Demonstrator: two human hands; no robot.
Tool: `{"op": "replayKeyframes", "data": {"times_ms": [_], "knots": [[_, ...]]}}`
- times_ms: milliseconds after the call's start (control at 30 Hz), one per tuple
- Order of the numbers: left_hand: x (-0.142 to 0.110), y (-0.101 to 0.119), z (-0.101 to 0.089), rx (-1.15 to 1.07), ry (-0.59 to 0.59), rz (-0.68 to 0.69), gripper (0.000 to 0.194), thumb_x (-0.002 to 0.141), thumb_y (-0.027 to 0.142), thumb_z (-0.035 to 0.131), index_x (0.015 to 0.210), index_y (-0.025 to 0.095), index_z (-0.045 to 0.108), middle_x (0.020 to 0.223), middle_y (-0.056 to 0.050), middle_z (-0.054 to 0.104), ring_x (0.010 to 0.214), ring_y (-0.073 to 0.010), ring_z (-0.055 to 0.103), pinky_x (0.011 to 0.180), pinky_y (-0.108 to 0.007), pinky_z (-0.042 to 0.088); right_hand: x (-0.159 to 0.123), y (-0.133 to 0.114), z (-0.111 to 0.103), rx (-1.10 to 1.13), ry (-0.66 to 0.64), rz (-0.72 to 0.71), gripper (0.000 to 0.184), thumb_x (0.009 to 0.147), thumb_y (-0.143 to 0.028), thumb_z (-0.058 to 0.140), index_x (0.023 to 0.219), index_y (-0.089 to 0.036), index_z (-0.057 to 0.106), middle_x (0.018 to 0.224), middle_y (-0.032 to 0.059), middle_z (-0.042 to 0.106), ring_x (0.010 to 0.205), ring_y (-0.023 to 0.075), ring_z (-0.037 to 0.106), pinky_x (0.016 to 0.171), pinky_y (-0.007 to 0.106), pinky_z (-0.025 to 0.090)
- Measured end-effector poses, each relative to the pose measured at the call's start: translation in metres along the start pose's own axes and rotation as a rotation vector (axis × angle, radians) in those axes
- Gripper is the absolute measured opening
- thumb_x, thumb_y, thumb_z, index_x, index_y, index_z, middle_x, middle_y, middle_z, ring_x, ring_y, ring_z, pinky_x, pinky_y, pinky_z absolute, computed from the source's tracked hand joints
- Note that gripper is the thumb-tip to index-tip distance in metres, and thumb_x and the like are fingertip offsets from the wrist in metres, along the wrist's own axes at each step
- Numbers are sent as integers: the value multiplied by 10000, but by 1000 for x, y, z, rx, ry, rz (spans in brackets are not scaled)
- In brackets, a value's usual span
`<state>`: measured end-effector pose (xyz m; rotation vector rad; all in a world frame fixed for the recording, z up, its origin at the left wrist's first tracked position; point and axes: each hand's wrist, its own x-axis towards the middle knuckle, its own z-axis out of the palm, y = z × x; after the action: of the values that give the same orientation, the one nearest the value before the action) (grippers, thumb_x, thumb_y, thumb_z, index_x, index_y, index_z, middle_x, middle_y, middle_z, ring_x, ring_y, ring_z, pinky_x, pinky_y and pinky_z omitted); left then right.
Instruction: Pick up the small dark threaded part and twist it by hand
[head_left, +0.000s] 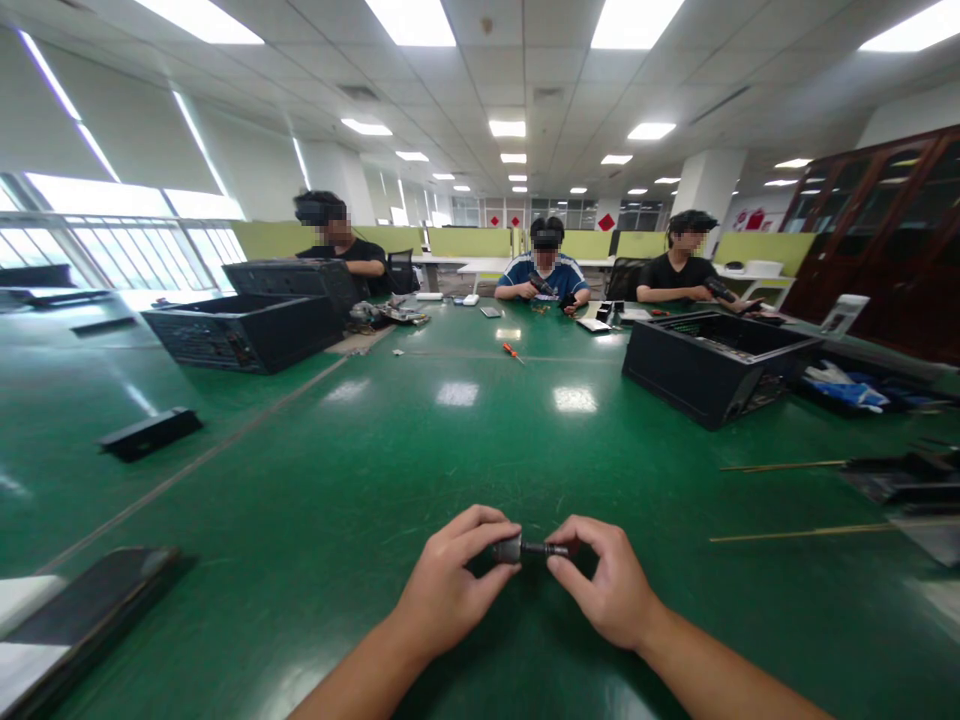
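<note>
Above the green tabletop, a small dark part with a thick cylindrical body (508, 549) and a thin shaft (536, 549) is held level between my two hands. My left hand (457, 575) grips the thick body between thumb and fingers. At the other end, my right hand (609, 580) pinches the tip of the thin shaft. The fingers cover both ends, so I cannot tell exactly what kind of part it is.
Black computer cases stand at the left (247, 325) and the right (712, 365). An orange screwdriver (512, 352) lies farther back on the green table (420, 440). Thin rods (795, 533) lie at right, a dark flat panel (97, 610) at near left. Three people sit across the table.
</note>
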<state>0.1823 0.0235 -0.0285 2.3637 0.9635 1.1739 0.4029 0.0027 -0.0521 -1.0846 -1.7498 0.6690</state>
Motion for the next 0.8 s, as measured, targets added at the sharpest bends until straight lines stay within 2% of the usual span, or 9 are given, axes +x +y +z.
{"op": "replayKeyframes", "data": {"times_ms": [800], "knots": [[1, -5, -3, 8, 17, -16, 279, 810, 130, 691, 1065, 241, 708, 999, -54, 689, 901, -170, 678, 807, -287, 569, 4, 2, -6, -1, 33, -14, 77, 815, -214, 618, 801, -176, 683, 721, 24, 662, 687, 179, 612, 670, 272, 452]]}}
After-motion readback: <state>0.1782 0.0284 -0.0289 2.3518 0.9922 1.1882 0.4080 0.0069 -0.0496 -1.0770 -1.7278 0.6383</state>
